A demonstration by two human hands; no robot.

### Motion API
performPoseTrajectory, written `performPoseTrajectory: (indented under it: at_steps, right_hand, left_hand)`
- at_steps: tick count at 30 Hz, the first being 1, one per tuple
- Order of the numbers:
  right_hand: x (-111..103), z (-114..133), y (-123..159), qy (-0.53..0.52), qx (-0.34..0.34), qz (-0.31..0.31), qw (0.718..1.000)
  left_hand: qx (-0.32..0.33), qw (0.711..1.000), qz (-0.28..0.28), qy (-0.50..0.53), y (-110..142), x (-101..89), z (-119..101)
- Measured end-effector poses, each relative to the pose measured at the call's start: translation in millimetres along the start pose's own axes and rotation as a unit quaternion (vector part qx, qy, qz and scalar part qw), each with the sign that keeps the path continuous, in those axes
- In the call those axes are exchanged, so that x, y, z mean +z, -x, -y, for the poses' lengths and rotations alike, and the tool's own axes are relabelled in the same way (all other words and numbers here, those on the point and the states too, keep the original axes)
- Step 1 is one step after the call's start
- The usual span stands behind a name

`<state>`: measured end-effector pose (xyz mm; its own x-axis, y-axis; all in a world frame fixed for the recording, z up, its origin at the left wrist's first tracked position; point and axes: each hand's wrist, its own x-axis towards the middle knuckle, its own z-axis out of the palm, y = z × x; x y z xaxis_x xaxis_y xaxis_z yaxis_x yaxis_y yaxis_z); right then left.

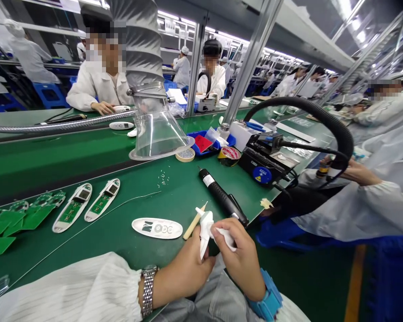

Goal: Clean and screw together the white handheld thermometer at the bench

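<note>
At the bottom centre of the frame, my left hand [184,268] curls shut around a white plastic part [204,237], and my right hand [236,259] pinches a white cloth [226,235] against it, just beside a wooden stick [192,228].

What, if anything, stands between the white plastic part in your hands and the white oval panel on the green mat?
A thin wooden stick lies on the green mat between them, running from beside the panel up toward the white plastic part, which your left hand holds.
</note>
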<state>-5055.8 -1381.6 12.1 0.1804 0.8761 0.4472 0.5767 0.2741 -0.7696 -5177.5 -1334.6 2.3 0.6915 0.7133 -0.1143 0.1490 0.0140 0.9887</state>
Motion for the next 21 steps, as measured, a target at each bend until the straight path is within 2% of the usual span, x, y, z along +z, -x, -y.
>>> performPoseTrajectory:
  at_steps: [5,10,14,18,21]
  right_hand:
    - [3.1,0.5,1.5,0.009,0.001,-0.004,1.000]
    - [4.6,2.0,2.0,0.021,-0.007,-0.038,0.999]
    - [6.2,4.8,4.4,0.003,0.008,-0.016,1.000]
    - [8.2,4.1,4.0,0.009,0.012,-0.047,0.999]
    - [9.5,3.7,4.3,-0.001,0.029,-0.039,0.999]
  left_hand:
    - [0.044,0.997,0.019,0.055,0.2,-0.4,0.4]
    - [0.037,0.999,0.008,-0.003,0.4,-2.2,-0.2]
    - [0.042,0.999,0.017,0.014,-0.4,-2.0,0.2]
    - [0.037,0.999,0.008,0.004,-0.3,-1.4,1.9]
    - [0.039,0.999,0.015,0.005,1.1,-1.4,1.1]
